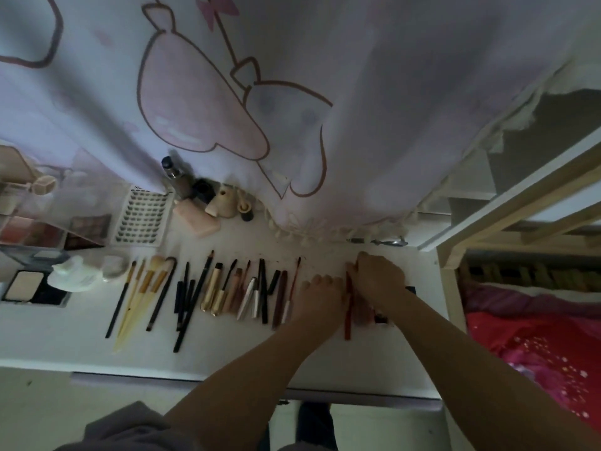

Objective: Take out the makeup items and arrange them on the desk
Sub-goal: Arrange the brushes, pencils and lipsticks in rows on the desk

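I look down on the white surface [325,362], where most of the makeup already lies sorted, so I judge the arranging is well along. The curtain [292,92] hangs over the far edge, which is likely why the bottles [195,203] crowd against it at the back. In front of them runs the row of brushes and pencils [201,288], laid side by side with tips pointing away from me, grouped by kind: pale-handled brushes left, black pencils next, gold and silver tubes further right. At the right end of that row my right hand [379,276] closes its grip round the top of a red pencil [348,307], lining it up with its neighbours. My left hand [320,296] lies just beside it, fingers curled down on the surface; what they hold, if anything, I cannot tell.
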The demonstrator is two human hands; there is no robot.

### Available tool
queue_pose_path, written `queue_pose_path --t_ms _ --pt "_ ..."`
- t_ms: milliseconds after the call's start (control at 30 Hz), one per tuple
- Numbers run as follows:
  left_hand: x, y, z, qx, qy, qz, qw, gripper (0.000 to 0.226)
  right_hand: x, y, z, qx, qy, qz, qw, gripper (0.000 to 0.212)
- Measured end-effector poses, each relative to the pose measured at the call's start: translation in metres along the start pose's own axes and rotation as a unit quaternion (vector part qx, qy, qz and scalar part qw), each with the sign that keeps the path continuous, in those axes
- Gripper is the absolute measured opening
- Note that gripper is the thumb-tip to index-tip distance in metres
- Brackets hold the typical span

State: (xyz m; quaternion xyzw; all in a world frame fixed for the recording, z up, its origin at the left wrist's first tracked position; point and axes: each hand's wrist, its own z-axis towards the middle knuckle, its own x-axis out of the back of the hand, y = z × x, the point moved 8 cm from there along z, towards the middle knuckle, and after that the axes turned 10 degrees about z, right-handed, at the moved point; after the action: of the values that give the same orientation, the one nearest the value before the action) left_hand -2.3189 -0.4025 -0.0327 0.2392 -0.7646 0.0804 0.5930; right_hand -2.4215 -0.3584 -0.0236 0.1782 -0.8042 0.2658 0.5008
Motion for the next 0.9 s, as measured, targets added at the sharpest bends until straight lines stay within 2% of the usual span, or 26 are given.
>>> queue_pose_path --t_ms 167,300,367,433,500,667,767,900 --pt "-0.010 0.003 0.008 0.064 -0.004 -0.002 0.998 0.034 -0.012 -0.009 0.017 0.028 -0.026 -0.043 0.998 0.037" --pt "-0.013 -0.001 0.007 0.096 -0.021 -0.025 0.995 0.033 -0.012 -0.016 0.017 0.040 -0.033 -0.002 0.999 0.033" --pt "-0.010 -0.006 0.004 0.116 -0.026 -0.083 0.989 0.027 -0.006 -0.017 0.014 0.033 -0.033 0.057 0.997 0.033" --pt "-0.004 -0.014 -0.003 0.121 -0.016 -0.186 0.975 0.021 0.005 -0.021 0.009 0.037 -0.048 0.134 0.989 0.035" --pt "0.013 -0.020 -0.012 0.083 0.018 -0.215 0.973 0.021 0.017 -0.025 0.000 0.051 -0.085 0.212 0.972 0.039" --pt "0.061 -0.031 -0.045 -0.059 0.076 -0.123 0.988 0.027 0.033 -0.039 -0.052 0.075 -0.206 0.312 0.925 0.048" --pt "0.081 -0.035 -0.062 -0.095 0.092 -0.079 0.988 0.028 0.044 -0.051 -0.075 0.105 -0.207 0.360 0.904 0.042" --pt "0.094 -0.039 -0.079 -0.112 0.111 -0.057 0.986 0.030 0.052 -0.063 -0.096 0.125 -0.187 0.382 0.896 0.038"
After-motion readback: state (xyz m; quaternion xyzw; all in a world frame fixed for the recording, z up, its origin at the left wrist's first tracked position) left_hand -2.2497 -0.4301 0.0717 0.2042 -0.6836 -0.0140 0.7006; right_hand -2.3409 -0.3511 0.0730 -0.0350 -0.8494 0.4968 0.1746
